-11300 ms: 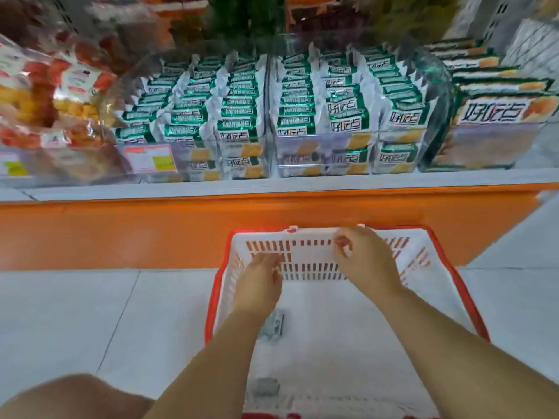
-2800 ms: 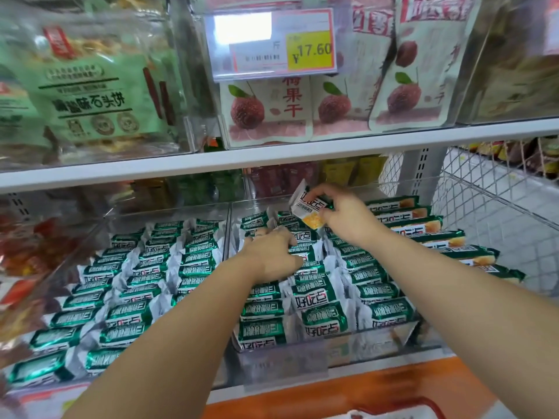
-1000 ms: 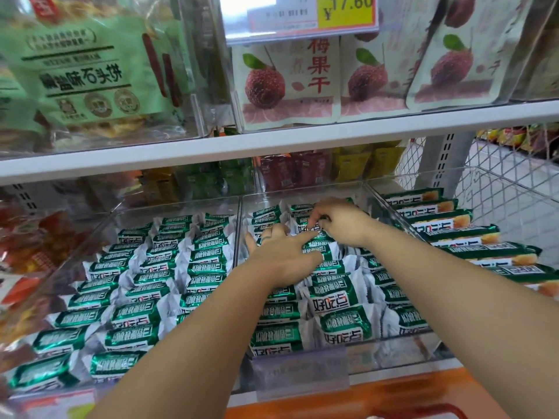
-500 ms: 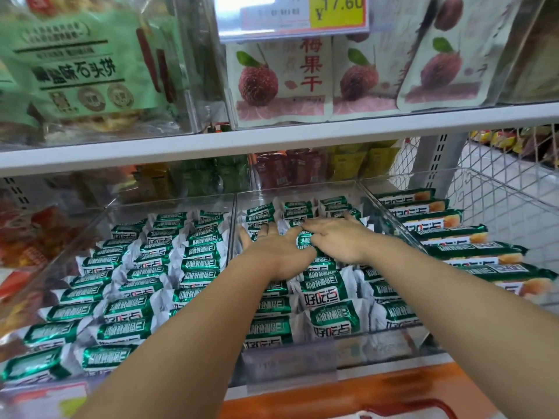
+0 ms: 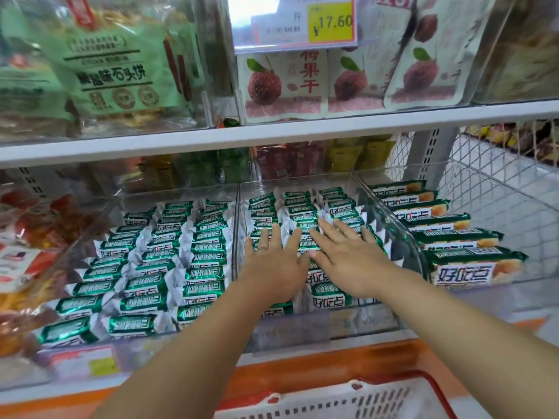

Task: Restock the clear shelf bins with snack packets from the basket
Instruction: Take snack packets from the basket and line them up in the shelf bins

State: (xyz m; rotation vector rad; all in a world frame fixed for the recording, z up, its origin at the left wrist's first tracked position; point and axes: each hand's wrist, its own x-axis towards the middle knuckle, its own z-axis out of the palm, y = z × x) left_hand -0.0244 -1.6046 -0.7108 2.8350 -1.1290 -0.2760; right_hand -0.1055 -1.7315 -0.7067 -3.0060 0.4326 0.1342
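Rows of green-and-white snack packets point(image 5: 305, 204) fill the middle clear bin point(image 5: 348, 320) on the lower shelf. My left hand point(image 5: 273, 261) lies flat on the packets with its fingers straight and spread. Beside it, my right hand point(image 5: 344, 255) also lies flat on the packets, fingers straight, its thumb almost meeting the left hand. Neither hand holds a packet. The red-rimmed white basket point(image 5: 375, 397) shows at the bottom edge, below the shelf; its inside is out of view.
A second clear bin point(image 5: 90, 355) to the left holds the same packets. On the right, a bin point(image 5: 472, 189) holds longer green boxes. An upper shelf point(image 5: 272, 133) with bagged snacks and a price tag point(image 5: 293, 22) hangs close above. An orange shelf base point(image 5: 302, 370) runs below.
A second ago my right hand's fingers were curled among the back packets and the left hand lay beside it. Both hands now lie flat with fingers spread, drawn a little toward the front.
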